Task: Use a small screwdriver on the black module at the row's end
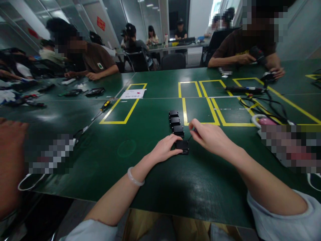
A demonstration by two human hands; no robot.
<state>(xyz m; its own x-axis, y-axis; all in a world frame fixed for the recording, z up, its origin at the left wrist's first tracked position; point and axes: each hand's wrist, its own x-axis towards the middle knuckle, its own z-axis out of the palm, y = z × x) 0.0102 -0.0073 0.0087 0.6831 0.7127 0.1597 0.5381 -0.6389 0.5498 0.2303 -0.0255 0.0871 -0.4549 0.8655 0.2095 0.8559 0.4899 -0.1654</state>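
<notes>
A small black box [182, 146] with shiny dots at its corners sits on the green table. My left hand [165, 147] grips its left side between thumb and fingers, and a pale bangle [135, 177] circles that wrist. In my right hand [209, 135], closed in a pinch, is a thin-shafted screwdriver [190, 136]; most of its handle is hidden by the fingers. The shaft slants down to the box's upper right corner, though I cannot tell whether the tip sits in a screw. Beyond it, several similar black boxes [175, 121] form a row.
Yellow tape rectangles [125, 122] mark the green table [155, 180]. A yellow-black screwdriver [105, 105] and a paper sheet [133, 93] lie left. A black corded tool [244, 89] and cables are at right. Co-workers sit across; another person's hand [11, 144] is at far left.
</notes>
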